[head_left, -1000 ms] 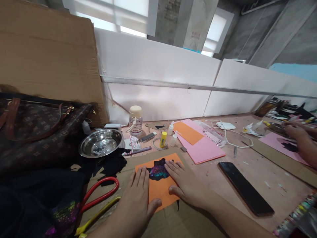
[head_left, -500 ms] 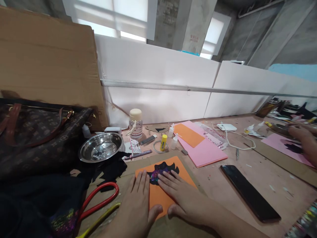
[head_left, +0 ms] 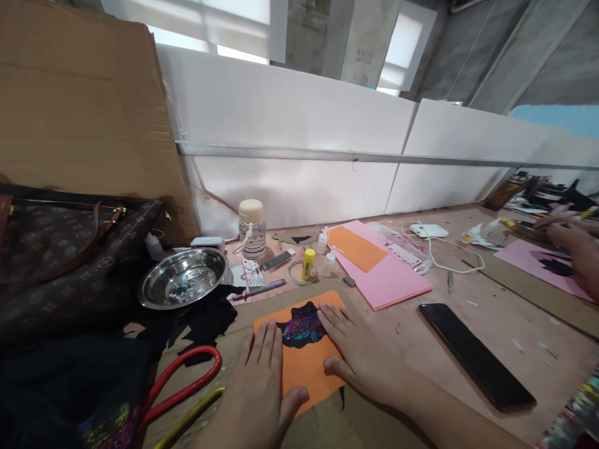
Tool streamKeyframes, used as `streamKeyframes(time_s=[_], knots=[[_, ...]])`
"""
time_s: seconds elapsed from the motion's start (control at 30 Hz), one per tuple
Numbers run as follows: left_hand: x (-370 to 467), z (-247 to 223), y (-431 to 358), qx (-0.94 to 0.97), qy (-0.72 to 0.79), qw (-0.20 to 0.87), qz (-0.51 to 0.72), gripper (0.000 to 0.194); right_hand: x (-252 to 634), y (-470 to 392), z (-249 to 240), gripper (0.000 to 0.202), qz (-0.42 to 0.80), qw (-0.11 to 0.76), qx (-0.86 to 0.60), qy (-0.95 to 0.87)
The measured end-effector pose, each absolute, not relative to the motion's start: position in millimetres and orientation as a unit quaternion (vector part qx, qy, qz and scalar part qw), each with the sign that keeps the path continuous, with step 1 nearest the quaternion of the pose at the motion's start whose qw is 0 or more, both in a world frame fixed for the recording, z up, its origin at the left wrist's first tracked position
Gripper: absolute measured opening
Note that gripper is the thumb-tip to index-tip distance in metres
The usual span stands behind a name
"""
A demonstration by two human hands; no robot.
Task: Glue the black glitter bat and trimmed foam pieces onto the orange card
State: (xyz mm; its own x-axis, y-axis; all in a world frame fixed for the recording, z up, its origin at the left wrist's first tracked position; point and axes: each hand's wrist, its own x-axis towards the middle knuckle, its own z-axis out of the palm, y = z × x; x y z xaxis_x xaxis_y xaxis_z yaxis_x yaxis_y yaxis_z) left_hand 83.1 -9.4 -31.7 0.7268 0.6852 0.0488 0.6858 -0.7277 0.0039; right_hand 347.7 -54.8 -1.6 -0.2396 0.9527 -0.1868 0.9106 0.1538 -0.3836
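An orange sheet lies on brown cardboard, with a black cut-out shape on it that has a shiny purple and teal middle. Flat on the left side of the sheet rests my left hand, its fingertips at the shape's left edge. My right hand lies spread over the sheet's right side, fingertips touching the right part of the shape and covering it. A small black pointed piece shows below my right hand, by the sheet's lower edge.
Red-handled scissors, black scraps and a metal bowl are on the left. Behind stand a bottle and glue stick. Pink sheets and a phone lie right. Another person's hand is at far right.
My right hand has shifted right, off the middle of the black shape, showing more of its shiny surface. The small black piece below that hand has come into view. The camera view has shifted slightly.
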Motion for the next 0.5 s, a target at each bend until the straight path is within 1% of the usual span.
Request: streamKeyframes(time_s=[0.13, 0.27, 0.33, 0.5], knots=[[81.0, -42.7, -7.9, -0.932, -0.359, 0.021, -0.049, 0.098, 344.0, -56.5, 2.2, 0.089, 0.206, 0.053, -0.6, -0.771], [77.7, -54.6, -7.4, -0.935, -0.347, 0.03, -0.074, 0.097, 336.3, -59.6, 17.3, 0.092, 0.287, 0.02, -0.531, -0.797], [75.6, -57.7, -6.6, -0.936, -0.342, 0.03, -0.083, 0.097, 334.4, -60.8, 21.4, 0.093, 0.314, 0.023, -0.522, -0.792], [72.3, -51.2, -7.2, -0.94, -0.334, 0.017, -0.072, 0.099, 337.9, -61.3, 16.9, 0.088, 0.301, 0.04, -0.528, -0.794]])
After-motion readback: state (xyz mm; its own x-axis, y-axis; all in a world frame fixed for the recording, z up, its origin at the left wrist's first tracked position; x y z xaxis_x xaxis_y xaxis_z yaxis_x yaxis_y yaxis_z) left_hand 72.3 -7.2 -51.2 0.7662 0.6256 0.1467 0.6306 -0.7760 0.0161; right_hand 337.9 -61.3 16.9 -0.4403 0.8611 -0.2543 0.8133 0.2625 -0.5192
